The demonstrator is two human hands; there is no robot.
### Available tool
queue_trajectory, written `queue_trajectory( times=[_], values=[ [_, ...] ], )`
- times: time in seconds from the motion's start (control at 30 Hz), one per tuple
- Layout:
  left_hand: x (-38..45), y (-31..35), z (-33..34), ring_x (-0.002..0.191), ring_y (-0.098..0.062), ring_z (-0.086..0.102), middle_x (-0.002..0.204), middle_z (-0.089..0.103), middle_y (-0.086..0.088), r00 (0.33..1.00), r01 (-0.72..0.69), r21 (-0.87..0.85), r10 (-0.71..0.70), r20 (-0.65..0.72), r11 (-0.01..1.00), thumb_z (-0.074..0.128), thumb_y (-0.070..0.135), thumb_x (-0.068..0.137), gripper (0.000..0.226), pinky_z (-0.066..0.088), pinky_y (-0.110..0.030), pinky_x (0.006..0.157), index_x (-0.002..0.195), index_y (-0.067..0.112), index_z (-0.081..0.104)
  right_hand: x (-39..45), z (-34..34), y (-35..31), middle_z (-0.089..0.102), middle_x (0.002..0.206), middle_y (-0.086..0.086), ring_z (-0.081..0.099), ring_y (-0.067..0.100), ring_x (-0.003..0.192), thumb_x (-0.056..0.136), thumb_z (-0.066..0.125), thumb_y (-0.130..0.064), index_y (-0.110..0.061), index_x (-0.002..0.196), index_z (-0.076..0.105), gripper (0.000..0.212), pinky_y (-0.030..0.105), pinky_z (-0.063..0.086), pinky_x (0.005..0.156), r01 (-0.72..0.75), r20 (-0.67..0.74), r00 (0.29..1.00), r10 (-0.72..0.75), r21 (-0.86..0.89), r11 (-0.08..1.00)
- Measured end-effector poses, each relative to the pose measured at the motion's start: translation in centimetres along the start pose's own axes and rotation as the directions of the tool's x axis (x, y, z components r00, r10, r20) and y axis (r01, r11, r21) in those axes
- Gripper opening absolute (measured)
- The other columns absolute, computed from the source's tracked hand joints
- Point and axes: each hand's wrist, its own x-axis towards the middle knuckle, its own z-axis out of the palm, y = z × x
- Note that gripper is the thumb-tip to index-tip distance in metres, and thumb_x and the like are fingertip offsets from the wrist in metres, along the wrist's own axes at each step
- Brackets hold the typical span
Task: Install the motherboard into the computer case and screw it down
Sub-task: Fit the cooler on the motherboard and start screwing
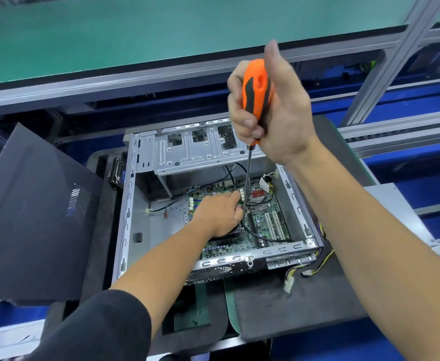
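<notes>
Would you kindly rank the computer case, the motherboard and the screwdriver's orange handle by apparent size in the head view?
1. Computer case
2. Motherboard
3. Screwdriver handle, though it sits nearer the camera, so it looks enlarged.

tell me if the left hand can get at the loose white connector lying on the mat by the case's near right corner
Probably not right away: the left hand is down inside the case, fingers at the screwdriver tip. The white connector lies outside, past the near wall.

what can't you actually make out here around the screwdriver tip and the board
- Head view: the screwdriver tip and any screw under it, hidden by the left hand fingers.
- Part of the motherboard, covered by that hand and forearm.
- Board lettering: too small.
- The right hand covers much of the handle.
</notes>
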Motion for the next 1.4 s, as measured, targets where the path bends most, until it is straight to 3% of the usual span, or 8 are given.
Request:
queue_trajectory(
  times=[0.37, 0.5, 0.6, 0.73, 0.97, 1.1, 1.2, 1.4],
  values=[
    [-0.1, 0.1, -0.3, 0.068, -0.02, 0.046, 0.072, 0.041, 0.004, 1.0, -0.005, -0.01, 0.005, 0.01, 1.0, 0.027, 0.035, 0.091, 0.014, 0.04, -0.034, 0.062, 0.088, 0.023, 0.032, 3.1, -0.2, -1.6, 0.056, 0.052, 0.012, 0.048, 0.019, 0.037, 0.074, 0.035, -0.013, -0.004, 0.061, 0.06, 0.029, 0.019, 0.04, 0.041, -0.125, 0.42, 0.907, -0.03, 0.335, 0.934],
    [0.0, 0.1, -0.1, 0.068, -0.021, 0.045, 0.076, 0.042, 0.001, 1.0, -0.001, -0.009, 0.001, -0.012, 1.0, 0.03, 0.035, 0.091, 0.013, 0.039, -0.034, 0.062, 0.087, 0.023, 0.033, 1.7, 1.3, 0.0, 0.045, 0.049, 0.0, 0.034, 0.015, 0.037, 0.086, 0.032, -0.004, -0.013, 0.062, 0.05, 0.031, 0.019, 0.028, 0.038, 0.165, -0.024, 0.986, -0.164, 0.004, 0.986],
    [-0.1, 0.2, -0.2, 0.054, -0.014, 0.038, 0.064, 0.035, 0.005, 0.998, 0.016, -0.02, -0.017, -0.056, 1.0, 0.033, 0.033, 0.09, 0.019, 0.035, -0.032, 0.059, 0.074, 0.024, 0.031, 0.8, 3.7, 1.4, 0.046, 0.056, 0.0, 0.04, 0.02, 0.045, 0.095, 0.036, -0.001, -0.015, 0.07, 0.048, 0.031, 0.029, 0.031, 0.041, 0.343, -0.307, 0.816, -0.49, -0.424, 0.838],
    [-0.1, 0.2, -0.1, 0.061, -0.02, 0.04, 0.065, 0.031, 0.006, 0.998, 0.02, -0.022, -0.021, -0.063, 1.0, 0.032, 0.034, 0.091, 0.018, 0.032, -0.031, 0.059, 0.078, 0.024, 0.027, 0.8, 2.9, 1.0, 0.053, 0.062, 0.01, 0.049, 0.02, 0.048, 0.091, 0.051, -0.004, -0.01, 0.075, 0.052, 0.018, 0.024, 0.04, 0.047, 0.373, 0.022, 0.927, -0.375, -0.185, 0.909],
    [0.1, 0.1, 0.0, 0.068, -0.022, 0.044, 0.075, 0.041, 0.002, 1.0, 0.014, -0.018, -0.014, -0.025, 1.0, 0.028, 0.036, 0.091, 0.015, 0.034, -0.033, 0.062, 0.085, 0.024, 0.03, 3.8, 0.9, -0.7, 0.051, 0.051, 0.007, 0.037, 0.013, 0.031, 0.075, 0.068, -0.01, -0.008, 0.064, 0.05, 0.021, 0.014, 0.031, 0.035, -0.286, 0.548, 0.835, 0.051, 0.352, 0.891],
    [0.3, 0.2, -0.1, 0.067, -0.021, 0.044, 0.073, 0.04, 0.002, 1.0, -0.005, 0.004, 0.005, -0.028, 1.0, 0.028, 0.036, 0.092, 0.014, 0.032, -0.033, 0.062, 0.083, 0.025, 0.029, 2.9, 2.2, 1.0, 0.039, 0.044, 0.003, 0.031, 0.014, 0.033, 0.089, 0.053, -0.005, -0.007, 0.062, 0.046, 0.028, 0.018, 0.027, 0.038, 0.161, -0.036, 0.985, -0.168, -0.152, 0.975],
    [0.2, 0.2, 0.2, 0.068, -0.02, 0.045, 0.078, 0.048, 0.001, 1.0, -0.002, 0.01, 0.002, -0.026, 1.0, 0.026, 0.038, 0.091, 0.014, 0.034, -0.033, 0.063, 0.084, 0.025, 0.029, 1.7, 3.4, 1.4, 0.037, 0.049, 0.016, 0.035, 0.027, 0.041, 0.095, 0.053, -0.007, -0.003, 0.064, 0.046, 0.031, 0.029, 0.03, 0.041, 0.262, -0.374, 0.805, -0.46, -0.471, 0.842],
    [0.0, 0.3, 0.0, 0.064, -0.021, 0.036, 0.065, 0.026, 0.007, 0.999, 0.008, 0.019, -0.007, -0.048, 1.0, 0.029, 0.035, 0.092, 0.014, 0.028, -0.033, 0.059, 0.083, 0.026, 0.025, 1.0, 0.9, 0.4, 0.045, 0.057, 0.012, 0.039, 0.018, 0.042, 0.095, 0.037, -0.026, -0.001, 0.078, 0.056, 0.035, 0.021, 0.033, 0.046, 0.08, 0.184, 0.977, -0.107, 0.146, 0.986]
  ],
)
